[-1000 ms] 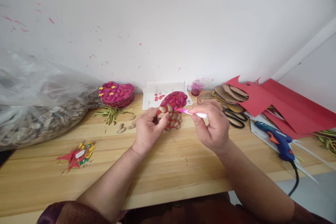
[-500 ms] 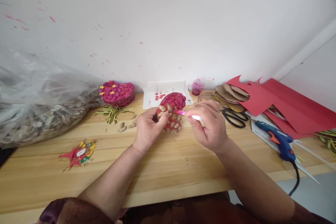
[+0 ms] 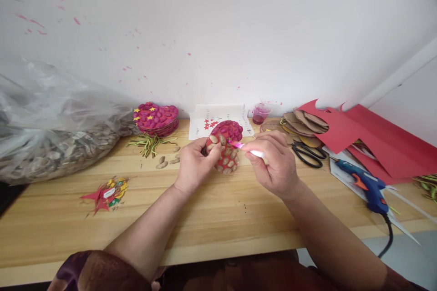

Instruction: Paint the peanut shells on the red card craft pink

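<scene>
My left hand (image 3: 195,163) grips the left edge of a red disc (image 3: 220,160) covered with peanut shells, thumb on its face. The shells along its upper part are painted magenta; the lower ones are bare tan. In my right hand (image 3: 275,162) is a white-handled paintbrush (image 3: 254,151), pinched between thumb and fingers. Its pink-stained tip meets the disc near the border of painted and bare shells. Behind the disc lies a white sheet (image 3: 198,129) with small red stars (image 3: 210,124) on it. A plastic cup (image 3: 261,113) of magenta paint stands to the right of the sheet.
At left are a bag of peanut shells (image 3: 78,154), a stack of magenta discs (image 3: 159,118) and loose shells (image 3: 161,163). Paper scraps (image 3: 107,194) lie nearer. At right are cardboard discs (image 3: 302,122), scissors (image 3: 309,154), red paper (image 3: 392,141) and a blue glue gun (image 3: 363,182).
The whole scene has shifted slightly to the right as the camera turned a little. The brush tip stays at the disc, and both hands keep their holds.
</scene>
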A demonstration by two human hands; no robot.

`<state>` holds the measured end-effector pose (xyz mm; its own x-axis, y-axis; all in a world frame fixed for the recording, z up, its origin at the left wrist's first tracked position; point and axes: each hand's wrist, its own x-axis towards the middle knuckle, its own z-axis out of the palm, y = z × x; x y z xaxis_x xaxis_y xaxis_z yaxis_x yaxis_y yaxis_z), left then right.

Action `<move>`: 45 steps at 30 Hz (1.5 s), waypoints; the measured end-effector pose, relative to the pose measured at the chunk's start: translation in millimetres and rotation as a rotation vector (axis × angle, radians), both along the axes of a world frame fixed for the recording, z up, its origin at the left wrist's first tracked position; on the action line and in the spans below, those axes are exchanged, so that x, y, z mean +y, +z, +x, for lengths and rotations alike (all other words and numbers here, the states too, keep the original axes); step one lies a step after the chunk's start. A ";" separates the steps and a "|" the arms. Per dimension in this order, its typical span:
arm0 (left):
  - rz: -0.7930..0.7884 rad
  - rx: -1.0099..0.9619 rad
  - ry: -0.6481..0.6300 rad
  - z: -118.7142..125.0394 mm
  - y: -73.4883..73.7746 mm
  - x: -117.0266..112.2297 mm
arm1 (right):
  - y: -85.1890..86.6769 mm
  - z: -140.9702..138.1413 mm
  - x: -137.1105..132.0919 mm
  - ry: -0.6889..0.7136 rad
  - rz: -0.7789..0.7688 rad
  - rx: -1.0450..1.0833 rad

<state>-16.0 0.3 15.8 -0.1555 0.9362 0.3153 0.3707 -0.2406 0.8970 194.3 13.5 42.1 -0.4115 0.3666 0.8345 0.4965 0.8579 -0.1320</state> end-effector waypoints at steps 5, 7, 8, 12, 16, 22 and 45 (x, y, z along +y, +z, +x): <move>0.024 0.066 0.021 -0.4 0.4 -0.2 | -1.0 0.2 0.3 -0.010 0.008 -0.057; 0.007 0.053 0.030 -0.5 1.0 -0.3 | -1.1 0.0 0.3 0.006 -0.002 -0.059; -0.005 0.044 0.033 -0.6 1.3 -0.4 | -1.0 -0.1 0.2 0.013 -0.005 -0.052; -0.045 0.036 0.024 -0.8 2.3 -0.4 | -0.7 -0.6 -0.2 0.009 0.008 -0.051; -0.088 -0.012 0.024 -0.5 3.1 0.4 | -1.7 -0.5 0.1 0.024 0.000 -0.090; -0.080 -0.017 0.013 -0.1 3.5 0.6 | -2.7 -0.4 1.6 0.014 0.016 -0.083; -0.081 0.029 0.015 -0.2 1.4 0.6 | -3.0 0.4 1.4 0.018 0.000 -0.086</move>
<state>-16.2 1.0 17.2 -0.1612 0.9565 0.2430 0.4001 -0.1617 0.9021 194.6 14.9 39.1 -0.4884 0.3587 0.7955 0.4906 0.8668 -0.0896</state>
